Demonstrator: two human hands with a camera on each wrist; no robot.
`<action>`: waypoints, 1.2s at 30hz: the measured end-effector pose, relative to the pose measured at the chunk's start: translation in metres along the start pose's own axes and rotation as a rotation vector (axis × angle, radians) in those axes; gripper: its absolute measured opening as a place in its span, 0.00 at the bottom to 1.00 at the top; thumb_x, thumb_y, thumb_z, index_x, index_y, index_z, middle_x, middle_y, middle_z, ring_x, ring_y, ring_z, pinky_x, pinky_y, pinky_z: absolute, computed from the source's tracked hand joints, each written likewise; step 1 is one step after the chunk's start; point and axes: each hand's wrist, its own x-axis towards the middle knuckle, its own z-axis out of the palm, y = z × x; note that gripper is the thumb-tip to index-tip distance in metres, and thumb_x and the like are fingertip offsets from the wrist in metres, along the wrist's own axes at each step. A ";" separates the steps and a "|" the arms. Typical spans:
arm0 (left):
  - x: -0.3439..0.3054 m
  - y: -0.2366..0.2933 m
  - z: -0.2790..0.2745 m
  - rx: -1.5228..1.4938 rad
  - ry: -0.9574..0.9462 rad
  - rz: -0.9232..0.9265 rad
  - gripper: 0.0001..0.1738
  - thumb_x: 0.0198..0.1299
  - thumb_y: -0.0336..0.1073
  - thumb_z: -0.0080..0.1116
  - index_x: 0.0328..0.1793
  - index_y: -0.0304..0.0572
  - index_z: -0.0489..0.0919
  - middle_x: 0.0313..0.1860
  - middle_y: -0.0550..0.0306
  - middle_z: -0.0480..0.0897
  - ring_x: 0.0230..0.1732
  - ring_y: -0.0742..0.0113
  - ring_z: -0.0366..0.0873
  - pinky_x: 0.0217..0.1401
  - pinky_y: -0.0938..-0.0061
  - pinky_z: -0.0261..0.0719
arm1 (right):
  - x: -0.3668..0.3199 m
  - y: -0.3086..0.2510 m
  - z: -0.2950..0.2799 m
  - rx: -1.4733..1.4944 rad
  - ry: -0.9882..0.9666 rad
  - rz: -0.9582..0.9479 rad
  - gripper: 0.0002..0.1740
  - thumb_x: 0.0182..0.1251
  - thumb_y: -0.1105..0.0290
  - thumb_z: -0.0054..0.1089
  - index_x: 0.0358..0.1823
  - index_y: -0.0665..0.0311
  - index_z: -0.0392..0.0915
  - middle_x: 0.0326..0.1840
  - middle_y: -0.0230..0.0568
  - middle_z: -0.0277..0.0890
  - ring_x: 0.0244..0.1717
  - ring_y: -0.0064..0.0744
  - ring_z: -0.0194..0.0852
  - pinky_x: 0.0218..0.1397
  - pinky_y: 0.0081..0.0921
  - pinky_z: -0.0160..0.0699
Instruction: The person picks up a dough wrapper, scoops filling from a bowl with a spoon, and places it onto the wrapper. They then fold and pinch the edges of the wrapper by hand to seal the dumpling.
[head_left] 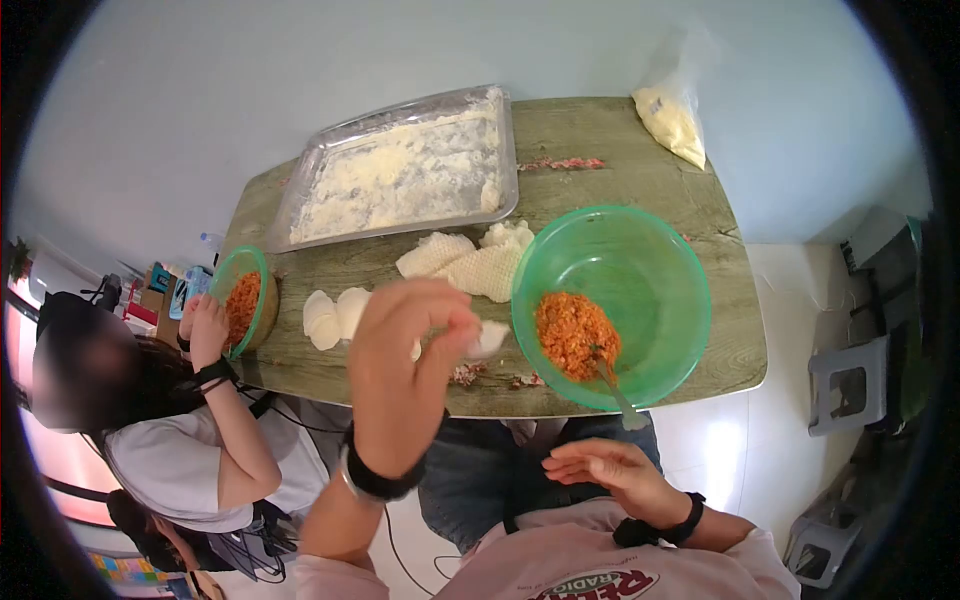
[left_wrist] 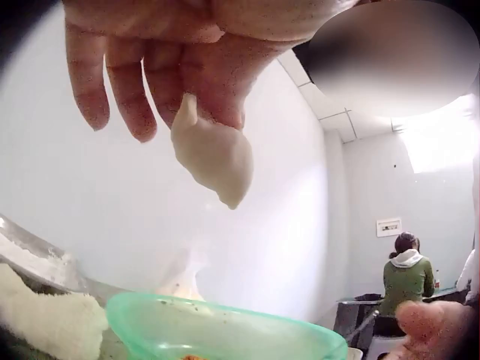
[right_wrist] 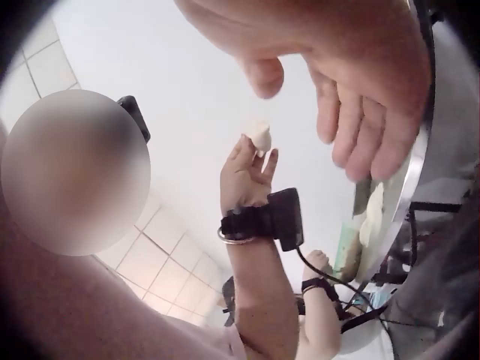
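Between thumb and index finger, my left hand (head_left: 405, 370) pinches a folded white dumpling (left_wrist: 214, 157), held up above the table's near edge. In the right wrist view the same dumpling (right_wrist: 259, 136) shows at the left fingertips. My right hand (head_left: 615, 475) hangs open beside the table edge, its fingers extended, holding nothing. Right of the left hand, a green bowl (head_left: 670, 300) contains orange-red filling (head_left: 575, 335) and a spoon (head_left: 625, 402). Round white wrappers (head_left: 322, 320) lie on the table left of the left hand, partly covered by it.
A floury metal tray (head_left: 400, 175) stands at the back left, with a textured white cloth (head_left: 480, 270) before it. A bag of pale powder (head_left: 670, 125) lies at the back right. At the left, another person (head_left: 220, 450) reaches to a second green bowl (head_left: 270, 300).
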 end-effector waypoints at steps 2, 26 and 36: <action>0.023 -0.011 0.000 0.015 0.014 0.018 0.03 0.49 0.25 0.59 0.31 0.36 0.77 0.35 0.52 0.79 0.40 0.54 0.76 0.46 0.68 0.71 | -0.005 0.004 -0.009 -0.211 0.075 0.021 0.22 0.68 0.62 0.56 0.58 0.68 0.72 0.54 0.43 0.75 0.54 0.30 0.74 0.57 0.26 0.72; 0.131 -0.202 0.115 0.321 -0.113 -0.692 0.10 0.50 0.41 0.64 0.36 0.45 0.85 0.34 0.53 0.85 0.36 0.56 0.82 0.40 0.64 0.78 | 0.001 -0.011 -0.119 -1.263 1.187 -0.749 0.10 0.62 0.71 0.52 0.41 0.69 0.74 0.34 0.49 0.72 0.34 0.47 0.69 0.38 0.36 0.66; 0.122 -0.215 0.121 0.388 -0.246 -0.599 0.19 0.44 0.38 0.71 0.42 0.40 0.81 0.38 0.52 0.83 0.40 0.56 0.81 0.45 0.67 0.78 | 0.000 -0.005 -0.126 -1.358 1.167 -0.725 0.13 0.55 0.73 0.55 0.42 0.70 0.75 0.37 0.51 0.74 0.36 0.50 0.70 0.40 0.39 0.67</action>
